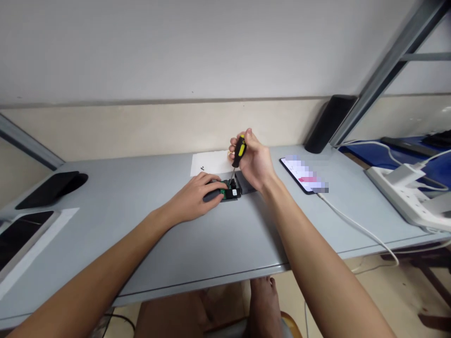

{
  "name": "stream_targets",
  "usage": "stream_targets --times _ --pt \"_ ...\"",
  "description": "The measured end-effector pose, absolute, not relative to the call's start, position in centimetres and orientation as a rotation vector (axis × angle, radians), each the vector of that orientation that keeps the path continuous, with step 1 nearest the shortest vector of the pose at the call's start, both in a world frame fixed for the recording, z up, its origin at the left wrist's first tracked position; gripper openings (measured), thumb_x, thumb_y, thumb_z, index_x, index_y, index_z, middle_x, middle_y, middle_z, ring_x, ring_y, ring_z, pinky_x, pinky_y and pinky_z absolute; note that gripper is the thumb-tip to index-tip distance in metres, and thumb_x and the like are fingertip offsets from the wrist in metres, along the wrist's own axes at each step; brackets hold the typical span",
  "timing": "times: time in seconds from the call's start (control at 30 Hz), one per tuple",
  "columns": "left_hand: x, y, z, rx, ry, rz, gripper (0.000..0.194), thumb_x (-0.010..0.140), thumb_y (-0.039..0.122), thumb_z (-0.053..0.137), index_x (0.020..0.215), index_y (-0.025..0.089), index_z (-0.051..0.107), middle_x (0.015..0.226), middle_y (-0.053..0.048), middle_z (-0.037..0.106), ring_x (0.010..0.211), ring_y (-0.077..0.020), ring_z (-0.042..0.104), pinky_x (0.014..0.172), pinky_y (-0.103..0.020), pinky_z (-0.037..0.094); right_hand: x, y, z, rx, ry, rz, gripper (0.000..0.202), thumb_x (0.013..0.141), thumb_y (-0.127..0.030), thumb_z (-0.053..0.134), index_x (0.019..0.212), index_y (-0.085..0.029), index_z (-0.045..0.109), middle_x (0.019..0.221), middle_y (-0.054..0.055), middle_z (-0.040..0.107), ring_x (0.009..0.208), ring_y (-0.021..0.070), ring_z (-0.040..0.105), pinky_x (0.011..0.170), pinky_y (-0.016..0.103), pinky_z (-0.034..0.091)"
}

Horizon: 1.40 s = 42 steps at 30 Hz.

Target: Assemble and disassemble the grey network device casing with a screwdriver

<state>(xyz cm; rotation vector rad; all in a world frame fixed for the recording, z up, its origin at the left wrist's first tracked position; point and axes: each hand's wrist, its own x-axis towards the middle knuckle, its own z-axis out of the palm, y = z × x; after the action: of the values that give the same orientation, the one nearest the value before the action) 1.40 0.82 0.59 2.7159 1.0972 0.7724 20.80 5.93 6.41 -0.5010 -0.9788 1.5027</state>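
An opened dark electronic device (pixel 233 193) with a green circuit board lies on the grey desk (pixel 211 249). My left hand (pixel 199 196) grips its left end, thumb on the near side and fingers across the top, hiding part of it. In my right hand (pixel 256 162) is a black and yellow screwdriver (pixel 239 151), held nearly upright with its shaft pointing down at the board. The tip's exact contact cannot be made out. Beside the device, partly behind my right wrist, is a flat dark grey piece (pixel 246 184).
White paper (pixel 214 162) holds several tiny dark bits, perhaps screws (pixel 202 168). A lit phone (pixel 302 176) with a white cable lies right, near a black cylinder (pixel 329 124) and a power strip (pixel 405 197). A black pouch (pixel 49 190) and a tablet-like device (pixel 26 234) are left.
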Motion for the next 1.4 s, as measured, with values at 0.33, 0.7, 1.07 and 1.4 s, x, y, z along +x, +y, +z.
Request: stream_targets --times 0.33,0.7,1.07,1.4 --pt "1.5 0.9 0.6 2.698 1.127 0.751 0.029 0.105 0.035 0.053 0.120 0.025 0.075 0.126 -0.010 0.070 0.115 -0.0262 0.063 0.108 -0.048 0.051 20.2 5.9 6.1 -0.444 -1.061 1.519 0.054 0.090 -0.081 0.060 0.094 -0.028 0.052 0.067 -0.007 0.048 0.053 0.0096 0.042 0.052 0.026 0.038" --pt "1.5 0.6 0.7 2.700 1.128 0.769 0.028 0.105 0.035 0.053 0.120 0.026 0.076 0.121 -0.009 0.071 0.114 -0.0264 0.063 0.108 -0.049 0.051 21.4 5.3 7.1 -0.535 -1.121 1.498 0.041 0.094 -0.064 0.070 0.089 -0.027 0.056 0.078 -0.001 0.056 0.070 0.0147 0.057 0.064 0.031 0.047" --pt "1.5 0.6 0.9 2.720 1.104 0.771 0.029 0.105 0.034 0.052 0.119 0.024 0.075 0.120 -0.010 0.070 0.113 -0.0261 0.063 0.105 -0.046 0.053 20.7 5.6 6.5 -0.522 -1.037 1.470 0.042 0.096 -0.064 0.067 0.086 -0.028 0.050 0.067 -0.005 0.047 0.059 0.0129 0.046 0.058 0.029 0.042" --pt "1.5 0.8 0.7 2.701 1.128 0.759 0.029 0.105 0.035 0.053 0.120 0.025 0.076 0.124 -0.010 0.071 0.114 -0.0264 0.064 0.106 -0.048 0.052 20.6 5.5 6.9 -0.548 -1.044 1.469 0.046 0.095 -0.073 0.062 0.091 -0.028 0.054 0.068 -0.004 0.049 0.060 0.0134 0.047 0.059 0.028 0.043"
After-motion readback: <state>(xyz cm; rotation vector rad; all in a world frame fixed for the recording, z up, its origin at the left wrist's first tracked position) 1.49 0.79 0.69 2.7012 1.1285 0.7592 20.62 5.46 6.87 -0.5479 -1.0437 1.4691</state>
